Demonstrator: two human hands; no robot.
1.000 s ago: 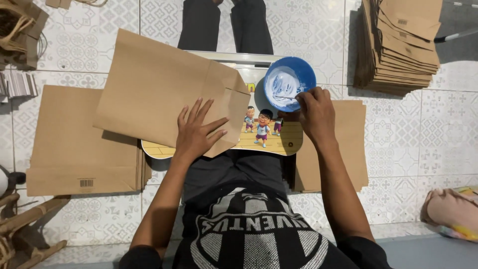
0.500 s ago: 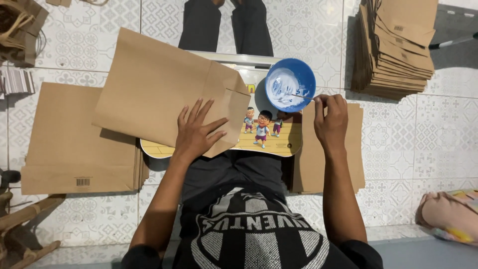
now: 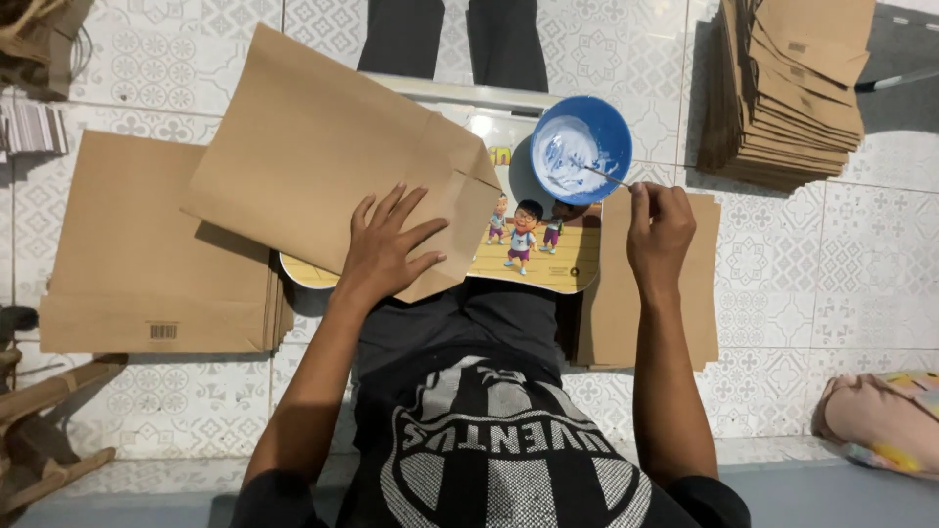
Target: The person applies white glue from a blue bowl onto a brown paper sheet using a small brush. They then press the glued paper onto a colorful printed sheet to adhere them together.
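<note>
My left hand (image 3: 386,244) lies flat, fingers spread, on a brown paper bag (image 3: 333,156) that rests tilted across a small table with a cartoon picture top (image 3: 538,254). My right hand (image 3: 660,230) pinches a thin stick (image 3: 604,174) whose far end reaches into a blue bowl (image 3: 582,149) of white paste at the table's far right corner.
A flat pile of brown bags (image 3: 147,254) lies on the tiled floor to the left, another (image 3: 641,293) lies under my right arm, and a tall stack (image 3: 792,88) stands at the far right. A person's dark-trousered legs (image 3: 450,39) stand beyond the table. Wooden pieces (image 3: 39,430) lie lower left.
My right hand has drawn back from the bowl toward me and to the right, now holding the stick at its near end. My left hand stays on the bag.
</note>
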